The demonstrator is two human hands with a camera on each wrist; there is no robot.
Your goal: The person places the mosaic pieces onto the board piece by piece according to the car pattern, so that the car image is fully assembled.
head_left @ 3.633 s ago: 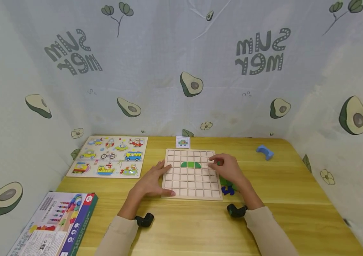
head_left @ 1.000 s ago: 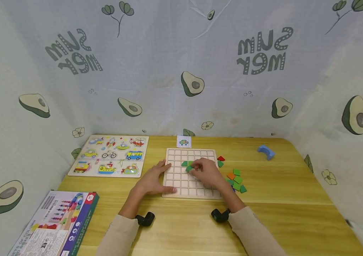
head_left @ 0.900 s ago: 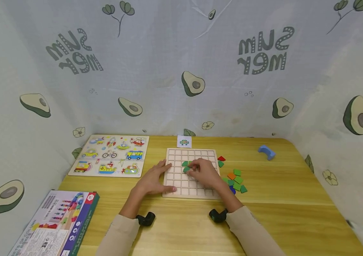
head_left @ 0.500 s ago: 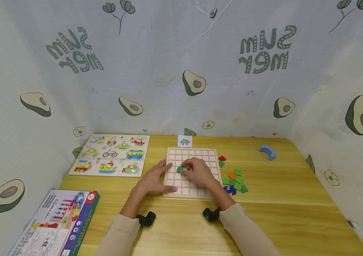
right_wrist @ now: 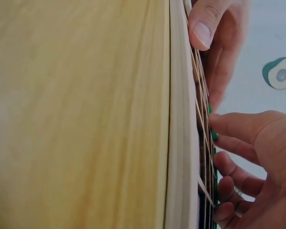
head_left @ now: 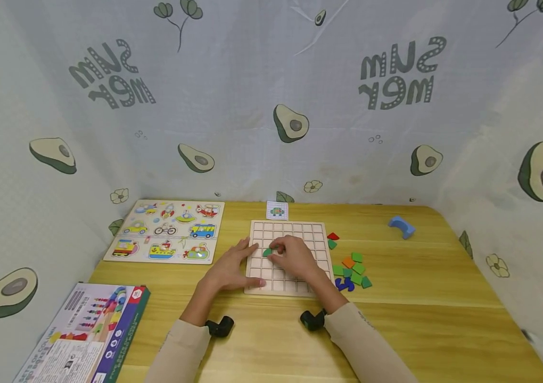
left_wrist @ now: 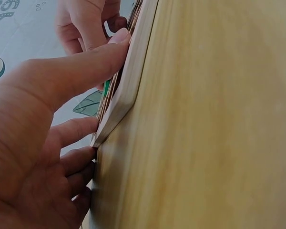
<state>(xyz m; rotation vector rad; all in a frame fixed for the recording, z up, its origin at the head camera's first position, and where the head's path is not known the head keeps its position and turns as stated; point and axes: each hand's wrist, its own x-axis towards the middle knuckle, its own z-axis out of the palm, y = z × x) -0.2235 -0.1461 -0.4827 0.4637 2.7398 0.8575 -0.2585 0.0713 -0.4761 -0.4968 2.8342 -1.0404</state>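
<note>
A wooden grid board (head_left: 319, 234) with square cells lies on the table in the head view. My left hand (head_left: 227, 270) rests on its left side, thumb on the near corner and fingers spread along the edge. Over the left part of the grid, my right hand (head_left: 294, 258) pinches a green round-edged tile (head_left: 267, 252) between thumb and fingers. It covers the cells behind it, so the green tiles laid there earlier are hidden. In the right wrist view, bits of green show by the right hand's fingertips (right_wrist: 219, 125).
Loose green tiles (head_left: 359, 268), an orange tile (head_left: 348, 262) and dark blue pieces (head_left: 342, 284) lie right of the board; a red tile (head_left: 332, 236) is farther back. A pattern card (head_left: 277, 210), picture puzzle (head_left: 163, 231), blue arch (head_left: 402, 227) and box (head_left: 84, 332) stand around.
My right hand has come from the board's right side to its left part, carrying the green tile leftward. The loose tiles at right are uncovered. My left hand has stayed in place.
</note>
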